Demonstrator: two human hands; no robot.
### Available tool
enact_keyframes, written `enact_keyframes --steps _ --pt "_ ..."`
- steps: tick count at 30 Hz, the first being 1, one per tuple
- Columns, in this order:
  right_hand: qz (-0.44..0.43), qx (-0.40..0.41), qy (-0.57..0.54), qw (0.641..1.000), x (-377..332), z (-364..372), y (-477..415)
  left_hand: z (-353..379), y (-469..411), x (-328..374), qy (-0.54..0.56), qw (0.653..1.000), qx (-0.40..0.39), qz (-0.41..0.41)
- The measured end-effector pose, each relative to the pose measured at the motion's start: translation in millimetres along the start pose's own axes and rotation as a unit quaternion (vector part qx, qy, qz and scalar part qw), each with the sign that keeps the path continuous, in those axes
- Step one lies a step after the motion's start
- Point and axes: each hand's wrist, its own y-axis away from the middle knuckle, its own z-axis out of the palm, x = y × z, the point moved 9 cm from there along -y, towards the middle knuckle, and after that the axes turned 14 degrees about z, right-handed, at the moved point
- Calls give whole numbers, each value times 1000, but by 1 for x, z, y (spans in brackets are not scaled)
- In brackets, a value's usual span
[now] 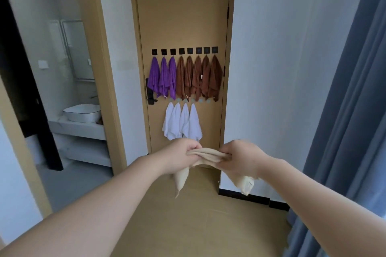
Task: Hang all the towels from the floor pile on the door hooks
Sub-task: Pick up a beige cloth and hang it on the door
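A beige towel [205, 155] is stretched between my two hands in front of the door [183, 26]. My left hand [181, 156] grips its left part and my right hand [240, 157] grips its right part; both ends hang down. On the door, a top row of black hooks [181, 51] carries three purple towels [164, 78] and several brown towels [198, 78]. A lower row of pale round hooks [201, 100] holds several white towels [181, 123] on its left side; the right hooks are bare. The floor pile is out of view.
A black door handle and lock [150, 93] sits at the door's left edge. An open bathroom with a white basin [82, 112] lies to the left. Blue curtains [351, 100] hang on the right. Tan floor [198, 215] stretches between me and the door.
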Motion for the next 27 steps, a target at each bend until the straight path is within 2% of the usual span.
enact_keyframes --steps 7,11,16,19,22,27 --pt "-48 -20 -67 996 -7 16 -84 -24 -35 -65 -20 998 47 -48" --pt "-71 -24 -83 994 -30 33 -140 -42 -54 -121 -34 996 37 -73" --pt "-104 -15 -83 991 -68 60 -214 -77 -81 -193 -21 997 33 -64" --pt "-82 -16 -89 992 -87 74 -264 -104 -99 -239 -15 998 19 -53" --pt "-56 -57 -109 991 -105 87 -308 -130 -118 -283 -37 998 -9 -49" --pt "-21 -80 -178 981 -116 95 -357 -147 -150 -332 -13 999 -26 -31"
